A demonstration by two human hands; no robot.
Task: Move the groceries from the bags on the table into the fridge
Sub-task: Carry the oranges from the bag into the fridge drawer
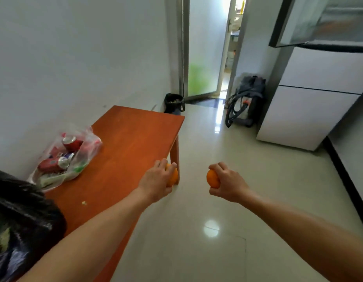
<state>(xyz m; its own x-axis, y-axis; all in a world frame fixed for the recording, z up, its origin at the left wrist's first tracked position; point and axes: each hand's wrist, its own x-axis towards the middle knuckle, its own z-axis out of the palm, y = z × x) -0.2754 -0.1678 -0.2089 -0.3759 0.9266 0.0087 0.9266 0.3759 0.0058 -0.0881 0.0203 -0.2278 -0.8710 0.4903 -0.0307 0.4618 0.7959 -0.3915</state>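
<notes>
One fridge stood ahead and to the right, upper door open, well apart from the table; the right hand, nearer it, gripped an orange, the left hand a second orange.

Looks like a home, a kitchen corner or passage. Told by the tall white fridge on the right with its upper door swung open, glossy pale floor tiles, plain white walls and a frosted glass door ajar at the far end. Also a small orange wooden desk carrying a clear shopping bag of drink cans and a black bag, a lined bin in the corner, a dark backpack slumped beside the fridge.
</notes>
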